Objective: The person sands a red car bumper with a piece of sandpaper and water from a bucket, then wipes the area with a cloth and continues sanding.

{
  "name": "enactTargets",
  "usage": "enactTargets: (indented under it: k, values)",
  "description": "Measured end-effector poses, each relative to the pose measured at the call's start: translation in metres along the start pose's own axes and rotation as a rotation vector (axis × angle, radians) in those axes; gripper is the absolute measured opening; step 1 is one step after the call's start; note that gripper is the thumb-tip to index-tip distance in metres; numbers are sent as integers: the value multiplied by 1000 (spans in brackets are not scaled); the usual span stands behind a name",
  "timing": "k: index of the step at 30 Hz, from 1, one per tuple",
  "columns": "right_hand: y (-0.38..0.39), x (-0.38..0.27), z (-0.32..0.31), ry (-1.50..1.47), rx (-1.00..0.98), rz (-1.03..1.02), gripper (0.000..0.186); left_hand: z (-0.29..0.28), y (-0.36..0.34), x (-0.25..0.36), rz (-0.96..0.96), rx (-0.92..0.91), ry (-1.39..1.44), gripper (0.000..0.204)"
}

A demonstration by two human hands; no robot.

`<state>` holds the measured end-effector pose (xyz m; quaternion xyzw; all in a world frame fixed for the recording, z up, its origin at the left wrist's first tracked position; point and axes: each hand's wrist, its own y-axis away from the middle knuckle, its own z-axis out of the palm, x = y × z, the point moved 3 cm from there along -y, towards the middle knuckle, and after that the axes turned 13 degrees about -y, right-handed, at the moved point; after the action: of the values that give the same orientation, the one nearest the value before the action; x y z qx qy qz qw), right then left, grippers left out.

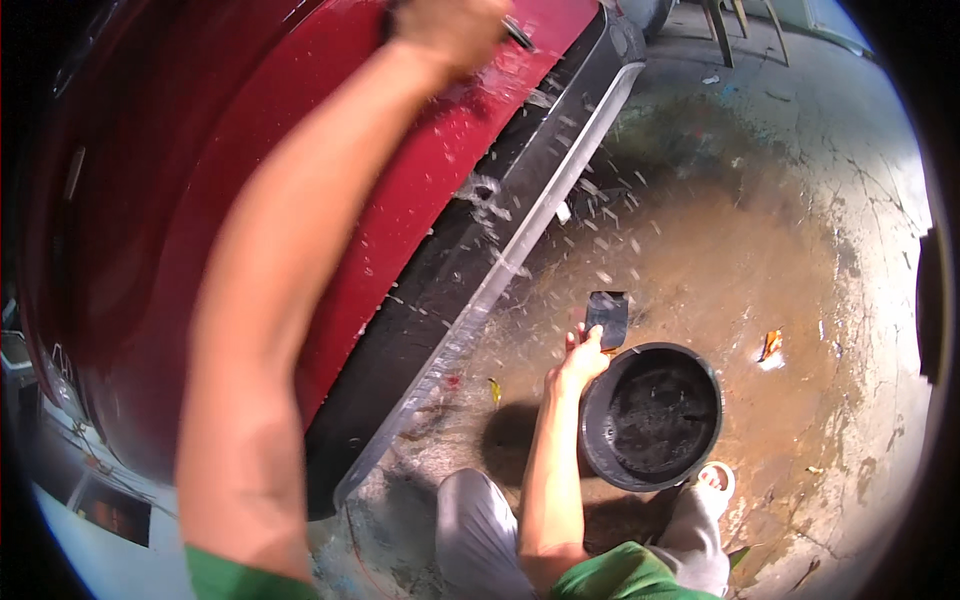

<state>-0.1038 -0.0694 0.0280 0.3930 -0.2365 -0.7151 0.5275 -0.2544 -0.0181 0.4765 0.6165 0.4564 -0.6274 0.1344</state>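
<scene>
My left hand [450,32] is blurred against the upper part of a red car body panel [400,190], its fingers curled. A dark edge [518,34] shows beside its knuckles; what that hand holds is not clear. Lower down, my right hand [588,352] grips a dark grey, flat rectangular piece [607,318] of unclear kind, above the far left rim of a round black bucket [588,440]. Water drops streak through the air off the panel and over the black lower trim [450,235] with its grey edge strip.
Wet brown concrete floor [740,240] spreads around the bucket. My sandalled foot [716,478] stands close to the bucket's near right side. An orange scrap [770,345] lies to the right. Chair legs [720,35] stand at the far right.
</scene>
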Motion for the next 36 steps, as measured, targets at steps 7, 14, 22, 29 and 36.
enactTargets:
  k: [7, 14, 22, 29, 36]
  values:
    - [-45, -82, 17, -175, -219, 109, 33, -16, 145, 229, 140, -144, 1090, 36]
    - [-112, -83, -40, -201, -522, 332, 40, -50, 210, 284, -308, -787, 1573, 37]
    - [-159, -57, -180, 389, -22, 277, 26, -27, 288, 281, 152, -666, 1477, 39]
    - [-177, -49, -211, 795, -126, 375, 25, -48, 339, 286, -204, -582, 1772, 55]
    - [-244, -126, -175, 1655, -507, -136, 24, -29, 231, 134, 191, -60, 823, 61]
